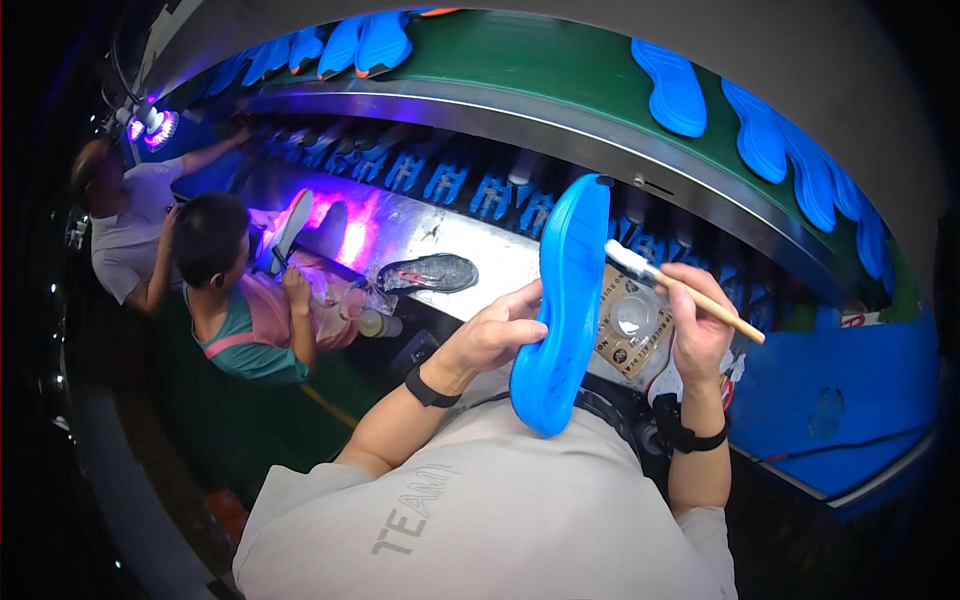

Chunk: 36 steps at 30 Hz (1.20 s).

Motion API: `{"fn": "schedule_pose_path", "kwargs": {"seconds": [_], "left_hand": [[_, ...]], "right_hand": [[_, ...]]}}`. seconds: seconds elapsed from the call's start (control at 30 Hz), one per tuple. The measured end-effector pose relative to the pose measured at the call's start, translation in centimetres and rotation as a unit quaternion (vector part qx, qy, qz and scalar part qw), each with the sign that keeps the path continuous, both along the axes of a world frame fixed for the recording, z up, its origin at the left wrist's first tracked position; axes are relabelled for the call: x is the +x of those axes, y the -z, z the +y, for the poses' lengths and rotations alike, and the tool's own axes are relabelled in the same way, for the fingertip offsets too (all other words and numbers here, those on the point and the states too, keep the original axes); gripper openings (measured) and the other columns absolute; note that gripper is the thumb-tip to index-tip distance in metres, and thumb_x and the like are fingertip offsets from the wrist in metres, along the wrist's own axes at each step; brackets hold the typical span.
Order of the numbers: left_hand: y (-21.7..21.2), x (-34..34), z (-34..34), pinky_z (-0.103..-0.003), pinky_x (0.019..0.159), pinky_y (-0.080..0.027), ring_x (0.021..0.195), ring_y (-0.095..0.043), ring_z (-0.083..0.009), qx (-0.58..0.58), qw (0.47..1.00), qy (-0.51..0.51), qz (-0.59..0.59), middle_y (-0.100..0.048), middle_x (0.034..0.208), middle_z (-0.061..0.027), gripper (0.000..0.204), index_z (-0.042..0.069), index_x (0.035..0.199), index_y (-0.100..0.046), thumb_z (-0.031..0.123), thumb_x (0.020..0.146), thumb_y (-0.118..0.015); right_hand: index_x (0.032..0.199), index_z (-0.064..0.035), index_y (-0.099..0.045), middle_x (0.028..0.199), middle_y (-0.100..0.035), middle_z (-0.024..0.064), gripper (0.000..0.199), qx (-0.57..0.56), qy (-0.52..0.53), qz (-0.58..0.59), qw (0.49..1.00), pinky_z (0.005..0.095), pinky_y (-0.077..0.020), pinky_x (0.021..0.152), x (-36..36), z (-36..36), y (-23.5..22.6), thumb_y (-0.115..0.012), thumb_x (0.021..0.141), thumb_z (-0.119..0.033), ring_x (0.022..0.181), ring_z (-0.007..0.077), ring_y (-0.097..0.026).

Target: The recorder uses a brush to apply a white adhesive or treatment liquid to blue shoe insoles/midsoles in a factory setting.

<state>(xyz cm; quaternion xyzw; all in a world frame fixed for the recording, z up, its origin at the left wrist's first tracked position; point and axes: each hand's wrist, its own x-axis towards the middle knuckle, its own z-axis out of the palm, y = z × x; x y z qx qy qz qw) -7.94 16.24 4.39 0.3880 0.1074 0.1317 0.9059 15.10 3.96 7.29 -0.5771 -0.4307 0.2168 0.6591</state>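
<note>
A blue shoe sole is held up in front of my chest, its long side running nearly upright. My left hand grips it by the left edge, the thumb lying over the near face. In my right hand is a brush with a pale wooden handle and white bristles. The bristle tip is close to the sole's upper right edge; whether it touches cannot be made out. Beneath the brush, a small clear cup sits on a brown printed card.
A green conveyor belt carrying blue soles curves across the back. Below it, a rack holds several blue pieces. A dark shoe upper lies on the metal bench. Two people work at left beside a purple lamp.
</note>
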Motion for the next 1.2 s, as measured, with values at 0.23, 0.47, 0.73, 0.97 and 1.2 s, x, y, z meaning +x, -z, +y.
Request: {"fn": "schedule_pose_path", "kwargs": {"seconds": [0.23,0.47,0.73,0.97,1.2], "left_hand": [[-1.3,0.4,-0.2,-0.037,0.104,-0.047,0.122,-0.057,-0.0236,0.024,0.999,0.007,0.037,-0.053,0.138,-0.0171,0.086,-0.004,0.150,-0.031,0.028,0.081,-0.071],[-1.8,0.4,0.7,-0.037,0.105,-0.046,0.123,-0.055,-0.0231,0.008,0.999,0.000,0.035,-0.052,0.138,-0.0168,0.084,-0.003,0.151,-0.029,0.024,0.082,-0.068],[-1.4,0.3,0.9,-0.037,0.109,-0.042,0.128,-0.050,-0.0241,0.051,0.997,0.054,0.028,-0.048,0.143,-0.0172,0.084,-0.003,0.153,-0.027,0.023,0.084,-0.068],[-1.7,0.0,1.0,-0.037,0.110,-0.039,0.129,-0.050,-0.0240,0.073,0.996,0.035,0.036,-0.048,0.143,-0.0160,0.086,-0.003,0.153,-0.028,0.024,0.083,-0.070],[-2.7,0.1,1.4,-0.037,0.107,-0.043,0.124,-0.053,-0.0224,0.061,0.997,0.001,0.036,-0.051,0.139,-0.0164,0.088,-0.003,0.153,-0.026,0.026,0.083,-0.070]], "right_hand": [[0.103,0.0020,-0.071,0.091,-0.071,0.0107,0.016,-0.010,0.011,-0.067,0.998,0.0274,-0.0522,0.074,0.8,1.4,-0.1,-0.064,0.089,-0.002,0.080,0.0169,-0.068],[0.092,0.0019,-0.073,0.081,-0.070,0.0121,0.013,-0.032,-0.055,-0.134,0.989,0.0303,-0.0498,0.066,1.2,0.1,-1.1,-0.067,0.082,-0.003,0.071,0.0202,-0.065],[0.100,0.0026,-0.071,0.087,-0.070,0.0110,0.015,0.019,0.026,-0.075,0.997,0.0273,-0.0511,0.070,2.4,1.7,-0.7,-0.064,0.088,-0.002,0.075,0.0152,-0.066],[0.095,0.0030,-0.072,0.082,-0.070,0.0139,0.013,0.025,0.009,-0.185,0.982,0.0283,-0.0503,0.067,1.6,1.2,-1.1,-0.066,0.083,-0.001,0.072,0.0208,-0.065],[0.089,0.0022,-0.072,0.076,-0.068,0.0119,0.013,-0.003,-0.071,-0.177,0.982,0.0305,-0.0487,0.062,0.6,0.0,-1.9,-0.066,0.078,0.000,0.065,0.0213,-0.063]]}}
